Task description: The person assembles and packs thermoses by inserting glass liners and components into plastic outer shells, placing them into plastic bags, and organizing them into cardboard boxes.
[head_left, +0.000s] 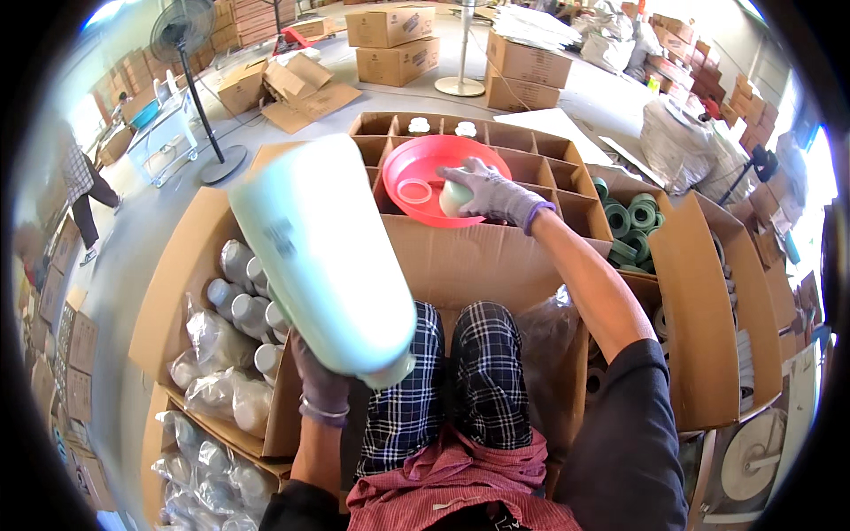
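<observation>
My gloved left hand (320,376) grips a large pale mint plastic container (323,248) from its left side, held tilted over my lap with its neck pointing down. My gloved right hand (482,190) is closed on a round whitish piece (454,197) in a red plastic basin (421,155). A pink ring (413,188) lies in the basin. The basin rests on a divided cardboard box (549,146), where two white-capped items (419,126) show behind it.
Boxes of bagged translucent bottles (221,354) flank my left. Green rings (642,215) fill a box at right, beside an open carton (708,319). Behind are a standing fan (181,35), stacked cartons (394,62) and white sacks (673,142). A person (84,195) walks at far left.
</observation>
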The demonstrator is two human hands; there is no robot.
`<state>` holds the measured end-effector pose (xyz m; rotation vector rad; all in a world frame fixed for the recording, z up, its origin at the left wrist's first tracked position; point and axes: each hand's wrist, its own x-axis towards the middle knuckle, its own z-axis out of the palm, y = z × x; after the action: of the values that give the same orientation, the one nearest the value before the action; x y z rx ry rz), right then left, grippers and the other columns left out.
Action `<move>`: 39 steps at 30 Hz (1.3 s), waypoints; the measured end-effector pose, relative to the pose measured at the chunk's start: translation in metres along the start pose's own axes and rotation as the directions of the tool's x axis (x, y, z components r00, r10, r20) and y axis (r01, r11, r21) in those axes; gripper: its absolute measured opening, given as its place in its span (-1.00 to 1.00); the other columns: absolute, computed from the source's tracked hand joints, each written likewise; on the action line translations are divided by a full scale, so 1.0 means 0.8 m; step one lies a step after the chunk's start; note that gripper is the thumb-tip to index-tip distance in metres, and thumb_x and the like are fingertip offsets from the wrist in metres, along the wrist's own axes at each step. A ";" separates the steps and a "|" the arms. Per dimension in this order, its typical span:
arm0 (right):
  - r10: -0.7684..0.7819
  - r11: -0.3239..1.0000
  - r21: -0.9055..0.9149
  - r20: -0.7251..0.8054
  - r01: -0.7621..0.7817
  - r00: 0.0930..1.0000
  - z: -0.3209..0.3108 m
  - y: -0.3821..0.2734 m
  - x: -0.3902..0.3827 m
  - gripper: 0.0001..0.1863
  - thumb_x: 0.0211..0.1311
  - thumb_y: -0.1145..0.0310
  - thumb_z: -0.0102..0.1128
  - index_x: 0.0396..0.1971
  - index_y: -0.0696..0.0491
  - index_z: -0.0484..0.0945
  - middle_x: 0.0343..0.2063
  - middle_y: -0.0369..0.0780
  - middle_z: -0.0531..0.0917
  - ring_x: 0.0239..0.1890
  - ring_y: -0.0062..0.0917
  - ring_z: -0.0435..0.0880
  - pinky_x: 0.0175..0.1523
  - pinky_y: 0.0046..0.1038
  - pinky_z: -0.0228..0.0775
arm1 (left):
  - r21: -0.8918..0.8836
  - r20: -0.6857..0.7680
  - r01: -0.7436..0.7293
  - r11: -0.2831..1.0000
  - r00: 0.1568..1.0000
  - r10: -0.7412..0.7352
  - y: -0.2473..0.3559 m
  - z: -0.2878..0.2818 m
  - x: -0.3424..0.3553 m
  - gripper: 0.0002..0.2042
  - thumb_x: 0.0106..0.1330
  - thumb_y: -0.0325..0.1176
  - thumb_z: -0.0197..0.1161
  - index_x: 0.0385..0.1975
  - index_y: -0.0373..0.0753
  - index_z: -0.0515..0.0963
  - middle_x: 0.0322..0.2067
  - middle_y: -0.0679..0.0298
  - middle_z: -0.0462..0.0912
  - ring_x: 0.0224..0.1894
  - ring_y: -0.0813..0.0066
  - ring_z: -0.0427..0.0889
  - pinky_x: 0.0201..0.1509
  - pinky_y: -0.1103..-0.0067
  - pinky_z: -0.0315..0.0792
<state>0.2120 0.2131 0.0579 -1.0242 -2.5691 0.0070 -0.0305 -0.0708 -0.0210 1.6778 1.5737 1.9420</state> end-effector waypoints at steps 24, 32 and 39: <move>0.093 0.266 0.818 0.505 -0.510 0.858 0.016 -0.215 -0.188 -0.31 0.17 0.07 0.34 0.19 0.17 0.38 0.04 -0.09 0.57 -0.07 -0.40 0.61 0.14 -0.42 0.41 | -0.627 0.238 0.455 0.632 0.885 -0.401 -0.090 0.020 -0.073 -0.56 0.44 -0.12 -0.05 0.18 -0.28 0.35 0.13 0.17 0.50 0.17 0.30 0.49 0.32 0.31 0.33; 0.232 0.957 -0.206 0.105 -0.207 0.967 0.007 -0.019 0.052 -0.66 0.15 0.20 0.20 -0.12 0.05 0.63 -0.05 0.00 0.61 -0.02 -0.15 0.64 0.04 -0.17 0.51 | -0.519 0.354 0.788 0.333 0.552 -0.755 -0.067 -0.067 -0.061 -0.51 0.39 0.06 0.14 -0.08 -0.34 0.58 -0.24 0.24 0.70 -0.28 0.51 0.68 -0.19 0.56 0.57; 0.434 0.875 0.201 0.076 -0.440 0.898 0.019 -0.002 0.067 -0.62 -0.02 0.20 0.24 -0.28 0.20 0.64 -0.41 -0.03 0.72 -0.36 -0.20 0.71 -0.18 -0.26 0.56 | -0.235 0.368 0.892 0.387 0.450 -0.813 -0.083 -0.083 -0.077 -0.59 0.43 -0.02 0.11 -0.25 -0.32 0.63 -0.39 0.31 0.69 -0.38 0.62 0.63 -0.32 0.64 0.48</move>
<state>0.1702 0.2499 0.0623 -1.4996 -2.2392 0.4117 -0.0929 -0.1218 -0.0993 0.5690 1.3773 1.3034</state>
